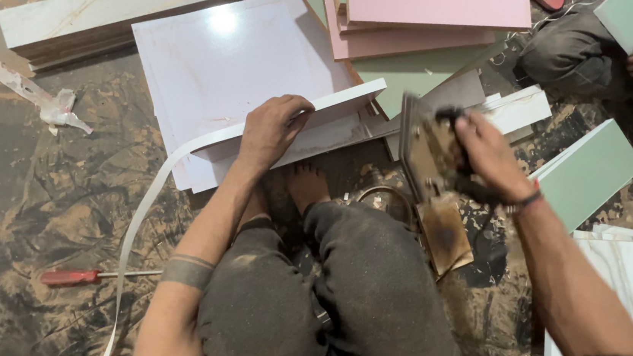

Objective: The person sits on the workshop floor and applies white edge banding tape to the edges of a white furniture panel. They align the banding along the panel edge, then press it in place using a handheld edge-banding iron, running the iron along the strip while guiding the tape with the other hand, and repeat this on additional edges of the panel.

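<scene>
dusty floor (42, 177), laminate boards (227, 63), red screwdriver (71, 277)

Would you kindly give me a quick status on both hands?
Left hand gripping white panel edge. Right hand holding worn flat iron upright beside it. White edge strip trailing loose.

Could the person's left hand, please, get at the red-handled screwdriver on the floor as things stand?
Probably yes, once freed. The left hand presses on a white board strip, while the red-handled screwdriver lies on the floor beside the left forearm, and nothing lies between them.
</scene>
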Tool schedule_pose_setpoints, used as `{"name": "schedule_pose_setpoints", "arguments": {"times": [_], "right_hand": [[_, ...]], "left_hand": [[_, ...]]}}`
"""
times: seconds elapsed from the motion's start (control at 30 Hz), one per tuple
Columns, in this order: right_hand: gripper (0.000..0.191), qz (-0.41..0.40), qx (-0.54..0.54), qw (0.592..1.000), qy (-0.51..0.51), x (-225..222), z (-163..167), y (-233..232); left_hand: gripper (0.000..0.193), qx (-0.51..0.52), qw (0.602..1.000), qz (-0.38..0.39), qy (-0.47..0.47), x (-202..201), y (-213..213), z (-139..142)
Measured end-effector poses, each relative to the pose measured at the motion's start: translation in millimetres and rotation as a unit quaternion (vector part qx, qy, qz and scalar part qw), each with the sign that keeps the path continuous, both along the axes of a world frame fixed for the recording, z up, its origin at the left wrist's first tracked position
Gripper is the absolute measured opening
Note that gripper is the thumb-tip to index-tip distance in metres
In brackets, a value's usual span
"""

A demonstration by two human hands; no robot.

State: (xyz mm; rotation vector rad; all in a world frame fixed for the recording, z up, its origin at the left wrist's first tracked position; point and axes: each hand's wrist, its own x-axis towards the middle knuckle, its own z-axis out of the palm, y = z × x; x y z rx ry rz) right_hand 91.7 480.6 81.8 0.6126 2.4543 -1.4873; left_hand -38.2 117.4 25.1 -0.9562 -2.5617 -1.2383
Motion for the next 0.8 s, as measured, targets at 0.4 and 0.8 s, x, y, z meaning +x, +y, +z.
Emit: {"name": "schedule_pose_setpoints", "arguments": {"times": [0.4, 0.8], "right_hand": [[0.035, 0.186, 0.228, 0.956, 0.006, -130, 46, -47], [0.040, 0.264, 0.268, 0.923, 0.083, -151, 36, -146]], "left_hand": [[0.009, 0.026, 1.000, -0.012, -0.011, -8, -6, -9], [0.009, -0.048, 0.998, 0.047, 0.004, 6, -49, 10]]}}
